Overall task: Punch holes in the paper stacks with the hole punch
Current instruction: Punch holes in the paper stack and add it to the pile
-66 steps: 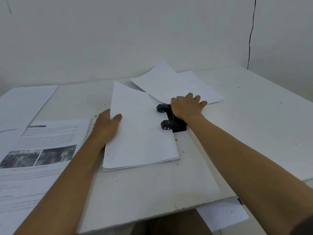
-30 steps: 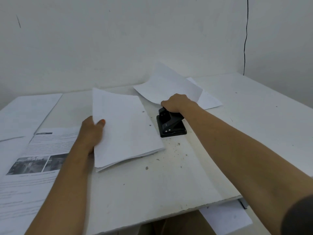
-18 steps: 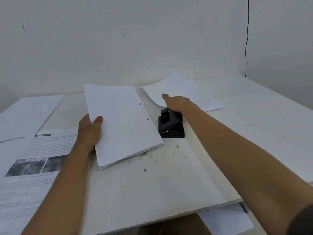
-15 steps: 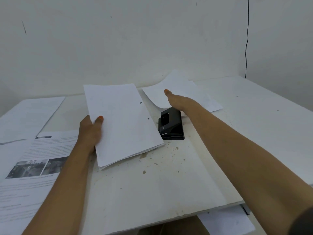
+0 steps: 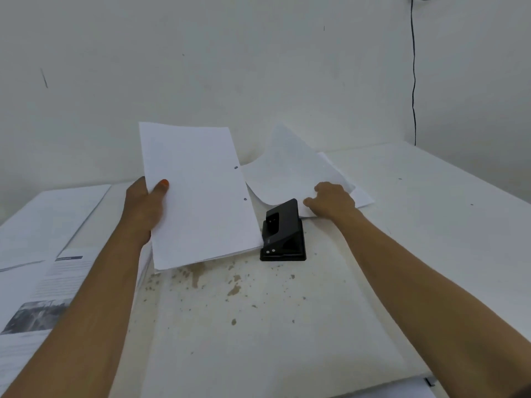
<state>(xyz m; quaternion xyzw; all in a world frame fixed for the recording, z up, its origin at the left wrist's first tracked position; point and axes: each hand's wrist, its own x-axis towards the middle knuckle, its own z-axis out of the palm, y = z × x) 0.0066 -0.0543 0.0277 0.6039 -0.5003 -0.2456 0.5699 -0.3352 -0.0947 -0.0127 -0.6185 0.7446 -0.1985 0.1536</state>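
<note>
Head view: left hand (image 5: 143, 209) grips a white paper stack (image 5: 198, 196) by its left edge, thumb on top, fingers hidden beneath. The stack is tilted up off the table (image 5: 431, 196), its near right corner just beside the hole punch (image 5: 283, 234). Two punched holes (image 5: 245, 199) show along its right edge.

The black hole punch sits on the table between the two hands, touched by neither hand.

Right hand (image 5: 332, 201) rests on loose white sheets (image 5: 290, 173) behind the punch, fingers curled at their near edge; whether they pinch the paper I cannot tell. The far edge of the top sheet curls upward.

Printed pages (image 5: 43, 282) lie at left. Brownish specks (image 5: 234, 288) dot the tabletop in front of the punch.
</note>
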